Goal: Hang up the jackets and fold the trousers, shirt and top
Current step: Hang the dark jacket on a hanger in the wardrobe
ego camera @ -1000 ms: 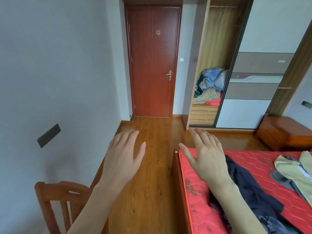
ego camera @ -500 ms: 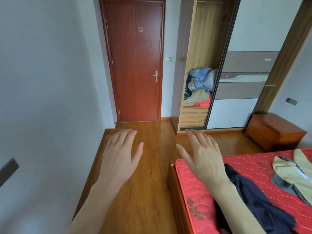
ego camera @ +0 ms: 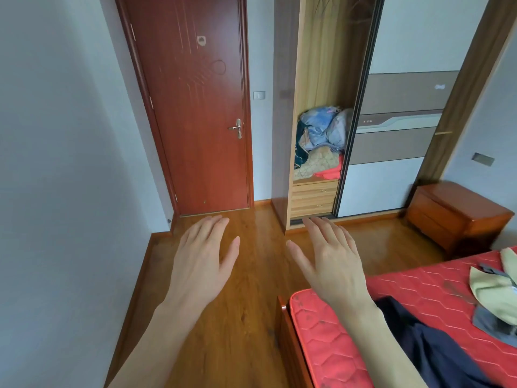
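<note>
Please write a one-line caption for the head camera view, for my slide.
Both empty hands, left hand and right hand, spread open above the wooden floor; dark garment lies on red mattress.

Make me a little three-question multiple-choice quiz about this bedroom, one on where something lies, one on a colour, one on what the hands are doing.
1. Where does the dark navy garment lie?
A. On the red quilted mattress
B. On the wooden floor
C. Inside the wardrobe

2. What colour is the closed room door?
A. White
B. Reddish-brown
C. Grey

3. What state are the two hands in?
A. Both grip clothing
B. One holds a hanger
C. Both are open and empty

Answers:
1. A, the navy cloth is spread over the mattress near the right forearm.
2. B, its panel and frame are reddish-brown wood with a metal handle.
3. C, the left hand and right hand hover palm down over the floor with fingers spread, touching nothing.
</note>
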The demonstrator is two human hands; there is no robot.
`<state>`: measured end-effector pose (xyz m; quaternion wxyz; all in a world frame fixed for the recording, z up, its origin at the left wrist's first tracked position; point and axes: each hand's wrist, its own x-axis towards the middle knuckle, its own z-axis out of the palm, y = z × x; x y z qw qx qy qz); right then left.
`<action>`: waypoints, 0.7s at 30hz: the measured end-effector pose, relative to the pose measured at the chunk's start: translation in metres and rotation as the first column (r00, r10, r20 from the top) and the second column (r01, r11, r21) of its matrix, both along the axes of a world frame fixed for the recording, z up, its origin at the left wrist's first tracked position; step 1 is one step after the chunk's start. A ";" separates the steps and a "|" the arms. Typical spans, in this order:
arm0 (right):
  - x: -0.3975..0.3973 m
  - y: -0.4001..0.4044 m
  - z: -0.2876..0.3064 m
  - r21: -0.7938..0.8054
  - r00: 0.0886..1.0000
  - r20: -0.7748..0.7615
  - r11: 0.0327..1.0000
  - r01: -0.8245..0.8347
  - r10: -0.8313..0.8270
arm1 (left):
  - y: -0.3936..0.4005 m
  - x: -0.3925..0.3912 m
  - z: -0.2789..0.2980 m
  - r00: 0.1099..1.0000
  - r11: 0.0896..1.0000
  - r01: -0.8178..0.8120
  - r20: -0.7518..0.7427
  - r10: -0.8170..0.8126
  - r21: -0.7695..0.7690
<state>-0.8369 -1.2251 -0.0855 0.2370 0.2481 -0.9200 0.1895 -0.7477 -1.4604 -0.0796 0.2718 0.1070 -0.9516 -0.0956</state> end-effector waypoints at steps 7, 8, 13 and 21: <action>-0.125 -0.059 0.008 -0.037 1.000 -0.009 0.999 0.003 -0.003 | -0.055 -0.128 0.011 0.999 0.999 -0.024 -0.022 0.025 0.029; -0.140 -0.067 0.009 -0.031 1.000 -0.001 1.000 0.004 -0.005 | -0.062 -0.143 0.012 1.000 0.999 -0.024 -0.019 0.024 0.036; -0.211 -0.108 0.011 -0.009 0.999 0.019 0.999 0.032 -0.031 | -0.107 -0.212 0.013 1.000 1.000 -0.006 -0.026 0.007 0.028; -0.321 -0.196 0.000 -0.005 0.992 -0.006 0.992 0.127 -0.127 | -0.199 -0.342 0.008 0.993 0.995 0.099 -0.060 -0.099 0.010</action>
